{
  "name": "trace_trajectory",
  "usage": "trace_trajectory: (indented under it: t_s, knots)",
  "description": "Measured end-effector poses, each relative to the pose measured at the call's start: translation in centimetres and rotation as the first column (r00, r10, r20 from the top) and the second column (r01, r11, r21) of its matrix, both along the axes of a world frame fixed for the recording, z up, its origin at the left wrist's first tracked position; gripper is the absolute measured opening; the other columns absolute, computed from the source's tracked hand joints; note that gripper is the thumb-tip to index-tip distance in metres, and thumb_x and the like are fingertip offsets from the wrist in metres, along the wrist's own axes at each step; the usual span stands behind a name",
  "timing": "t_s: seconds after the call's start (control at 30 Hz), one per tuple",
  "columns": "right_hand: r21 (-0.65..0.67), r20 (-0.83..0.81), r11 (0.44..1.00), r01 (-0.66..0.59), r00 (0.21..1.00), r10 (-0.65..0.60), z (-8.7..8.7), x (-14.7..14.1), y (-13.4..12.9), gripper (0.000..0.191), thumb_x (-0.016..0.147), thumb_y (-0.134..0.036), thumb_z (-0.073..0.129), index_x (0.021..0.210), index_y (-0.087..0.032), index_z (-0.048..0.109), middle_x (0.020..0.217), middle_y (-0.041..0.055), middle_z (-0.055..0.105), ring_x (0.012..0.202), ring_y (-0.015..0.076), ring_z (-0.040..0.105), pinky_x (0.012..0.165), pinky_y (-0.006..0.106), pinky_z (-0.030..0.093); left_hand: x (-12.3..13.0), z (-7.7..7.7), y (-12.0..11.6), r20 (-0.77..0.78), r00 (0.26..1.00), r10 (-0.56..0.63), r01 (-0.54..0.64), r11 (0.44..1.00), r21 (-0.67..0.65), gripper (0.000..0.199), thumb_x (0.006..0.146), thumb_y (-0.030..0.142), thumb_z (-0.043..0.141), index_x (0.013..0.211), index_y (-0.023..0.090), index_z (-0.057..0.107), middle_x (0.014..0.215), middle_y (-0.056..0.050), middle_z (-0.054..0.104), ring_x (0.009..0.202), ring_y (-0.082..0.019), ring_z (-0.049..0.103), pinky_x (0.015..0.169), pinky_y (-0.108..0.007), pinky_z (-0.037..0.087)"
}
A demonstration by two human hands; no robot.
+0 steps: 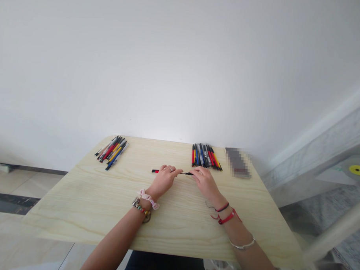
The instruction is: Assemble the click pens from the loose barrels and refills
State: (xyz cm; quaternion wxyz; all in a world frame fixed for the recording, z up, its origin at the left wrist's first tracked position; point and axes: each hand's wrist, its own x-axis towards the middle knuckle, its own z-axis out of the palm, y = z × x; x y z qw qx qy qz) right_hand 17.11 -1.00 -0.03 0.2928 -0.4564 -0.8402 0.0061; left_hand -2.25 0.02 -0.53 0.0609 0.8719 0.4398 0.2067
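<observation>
My left hand (164, 179) is closed around a red pen (156, 171), whose black end sticks out to the left of my fingers. Most of its barrel is hidden in my grip. Opposite it, the fingers of my right hand (205, 182) pinch a small black tapered pen part (188, 174). A thin rod, perhaps the refill, shows in the short gap between my hands. Both hands are just above or resting on the wooden table (180, 213); I cannot tell which.
Beyond my right hand lies a row of pens (205, 156) in red, yellow, blue and clear. A looser pile of pens (112, 150) is at the back left. At the back right lies a blurred dark rectangular object (238, 162). A white wall (170, 71) stands behind the table.
</observation>
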Motion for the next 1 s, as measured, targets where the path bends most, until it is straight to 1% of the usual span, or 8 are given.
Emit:
trace_trajectory:
  t_s: [0.13,0.33,0.4,0.5,0.6,0.7,0.83,1.0]
  knots:
    - [-0.026,-0.034,0.999,-0.044,0.999,0.043,-0.1,-0.6,-0.3,0.018,0.080,-0.017,0.046,0.089,-0.018,0.060,0.083,0.0060,0.058,0.079,0.0184,0.052,0.073,0.033,0.043,0.3,0.1,-0.1,0.031,0.999,-0.012,0.011,0.999,0.043,0.025,0.083,0.017,0.040,0.104,0.021,0.052,0.078,-0.002,0.062,0.080,-0.015,0.052,0.078,-0.032,0.032]
    - [-0.085,-0.064,0.991,-0.102,0.993,0.097,-0.2,-1.3,-0.7,0.019,0.079,-0.013,0.045,0.090,-0.018,0.059,0.083,0.0058,0.058,0.078,0.0177,0.052,0.072,0.032,0.045,0.4,0.4,-0.4,0.084,0.995,-0.046,0.038,0.994,0.098,0.023,0.084,0.026,0.042,0.102,0.019,0.053,0.075,-0.002,0.064,0.080,-0.014,0.055,0.079,-0.032,0.034]
    - [-0.087,-0.089,0.990,-0.107,0.991,0.099,-0.3,-1.2,-0.6,0.019,0.079,-0.014,0.045,0.091,-0.018,0.059,0.084,0.0058,0.057,0.079,0.0177,0.052,0.073,0.033,0.045,0.2,0.6,-0.4,0.118,0.992,-0.048,0.039,0.996,0.084,0.024,0.082,0.028,0.045,0.103,0.020,0.052,0.078,-0.002,0.064,0.081,-0.015,0.055,0.078,-0.032,0.037]
    - [-0.082,-0.139,0.992,-0.091,0.987,0.080,-0.3,-1.0,-0.5,0.019,0.080,-0.015,0.044,0.091,-0.018,0.059,0.086,0.0060,0.057,0.080,0.0177,0.052,0.073,0.033,0.045,-0.1,0.8,-0.3,0.217,0.976,-0.019,0.005,0.998,0.066,0.030,0.078,0.032,0.050,0.105,0.019,0.050,0.090,-0.004,0.061,0.085,-0.016,0.054,0.077,-0.031,0.040]
    - [-0.078,-0.184,0.994,-0.071,0.981,0.055,-0.4,-0.7,-0.3,0.018,0.080,-0.015,0.044,0.090,-0.018,0.059,0.086,0.0060,0.056,0.081,0.0179,0.053,0.073,0.032,0.045,-0.7,0.8,0.1,0.364,0.930,0.055,-0.075,0.996,0.043,0.027,0.080,0.031,0.046,0.103,0.018,0.051,0.095,-0.006,0.057,0.087,-0.015,0.053,0.076,-0.029,0.043]
    - [-0.071,-0.208,0.996,-0.052,0.977,0.036,-0.6,-0.4,-0.2,0.018,0.080,-0.015,0.044,0.090,-0.018,0.059,0.086,0.0059,0.056,0.082,0.0183,0.053,0.074,0.033,0.045,-1.2,0.8,0.5,0.445,0.888,0.117,-0.120,0.993,-0.023,0.019,0.082,0.027,0.041,0.090,0.017,0.056,0.086,-0.005,0.058,0.079,-0.014,0.055,0.071,-0.026,0.044]
    - [-0.060,-0.211,0.997,-0.042,0.977,0.029,-0.6,-0.2,0.0,0.018,0.079,-0.015,0.045,0.089,-0.019,0.059,0.085,0.0060,0.056,0.081,0.0186,0.053,0.073,0.033,0.046,-1.2,0.8,0.6,0.449,0.888,0.104,-0.072,0.993,-0.089,0.017,0.081,0.022,0.043,0.076,0.017,0.059,0.074,-0.002,0.060,0.072,-0.013,0.055,0.067,-0.024,0.043]
    - [-0.050,-0.183,0.997,-0.061,0.982,0.051,-0.5,0.0,-0.1,0.018,0.080,-0.015,0.044,0.088,-0.018,0.059,0.084,0.0068,0.056,0.081,0.0189,0.053,0.072,0.033,0.046,-0.7,0.9,0.2,0.454,0.886,0.096,-0.036,0.990,-0.138,0.014,0.079,0.019,0.046,0.077,0.017,0.060,0.072,-0.001,0.062,0.069,-0.012,0.057,0.065,-0.023,0.043]
